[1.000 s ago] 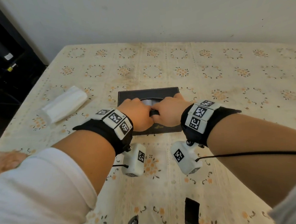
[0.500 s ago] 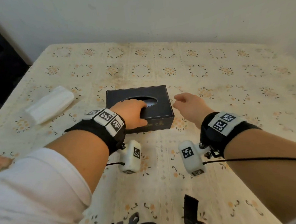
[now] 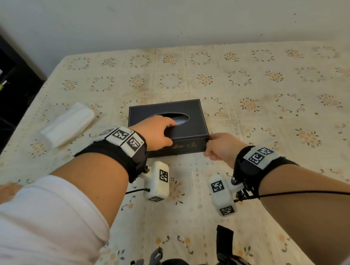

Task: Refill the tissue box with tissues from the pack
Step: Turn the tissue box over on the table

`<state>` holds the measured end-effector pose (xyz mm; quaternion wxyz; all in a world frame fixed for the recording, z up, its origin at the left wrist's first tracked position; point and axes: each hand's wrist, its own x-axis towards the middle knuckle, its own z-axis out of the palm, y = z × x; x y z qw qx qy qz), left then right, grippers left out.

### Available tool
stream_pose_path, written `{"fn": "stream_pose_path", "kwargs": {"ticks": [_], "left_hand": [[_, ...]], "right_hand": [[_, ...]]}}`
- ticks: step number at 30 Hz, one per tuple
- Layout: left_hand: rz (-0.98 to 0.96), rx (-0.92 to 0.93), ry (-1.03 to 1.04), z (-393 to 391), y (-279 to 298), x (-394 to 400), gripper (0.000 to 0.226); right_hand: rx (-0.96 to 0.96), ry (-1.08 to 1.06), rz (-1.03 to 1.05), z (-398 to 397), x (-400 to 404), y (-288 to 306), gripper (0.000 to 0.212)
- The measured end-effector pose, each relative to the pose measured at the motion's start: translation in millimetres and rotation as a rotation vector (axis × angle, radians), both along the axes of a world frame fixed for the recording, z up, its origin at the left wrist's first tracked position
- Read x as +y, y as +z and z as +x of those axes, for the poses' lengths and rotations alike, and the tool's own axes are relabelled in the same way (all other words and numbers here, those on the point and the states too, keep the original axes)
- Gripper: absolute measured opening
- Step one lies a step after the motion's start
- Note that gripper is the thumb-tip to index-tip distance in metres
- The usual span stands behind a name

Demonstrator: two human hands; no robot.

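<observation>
Left fingers: those of the left hand (image 3: 156, 131) curl over the near rim of the oval opening (image 3: 176, 118) in the top of the tissue box (image 3: 192, 131), tips dipping inside, thumb against the near top edge; the hand grips the box there.
Right fingers: the right hand (image 3: 222, 148) sits at the box's near right corner, fingers bent and touching that corner; whether they truly pinch it I cannot tell.
Counts: one tissue box, dark with light stitching; one tissue pack (image 3: 67, 125), white; two hands; two wristbands with black-and-white markers, left (image 3: 122, 144) and right (image 3: 257, 158); two white marker blocks hanging under the wrists, left (image 3: 157, 181) and right (image 3: 222, 193).
Box place: on the table (image 3: 260, 106), roughly at the middle, nearer the person's edge than the wall.
Box axis: long side runs left to right, parallel to the near table edge; the oval opening faces up and its long axis follows the box's.
Pack place: lying flat to the left of the box, apart from it, near the table's left edge; long axis slanted, far end toward the right.
Open room: bare patterned cloth to the right of the box and behind it up to the wall; a strip between box and pack.
Edges: left table edge drops to a dark area.
</observation>
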<state>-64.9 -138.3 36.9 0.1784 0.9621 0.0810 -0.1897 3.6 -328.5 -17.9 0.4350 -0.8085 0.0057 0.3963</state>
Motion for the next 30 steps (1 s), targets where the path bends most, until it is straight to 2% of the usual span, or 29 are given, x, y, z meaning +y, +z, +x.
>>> {"fn": "stream_pose_path", "kwargs": {"ticks": [4,14,22,30], "left_hand": [[-0.013,0.007,-0.010,1.2,0.5,2.3,0.061],[0.034,0.062,-0.034,8.4,6.5,4.5,0.058],[-0.026,0.063,0.043,1.2,-8.4,-1.2,0.066],[-0.097,0.047,0.066,5.4,-7.9,3.8,0.059]], "right_hand": [[-0.178,0.120,-0.071,-1.1,-1.7,-12.1,0.031],[-0.520,0.181,-0.227,3.1,4.3,-47.6,0.007],[-0.653,0.179,-0.269,5.1,3.9,-65.2,0.004],[-0.602,0.219,-0.283,12.2,5.9,-63.6,0.001]]}}
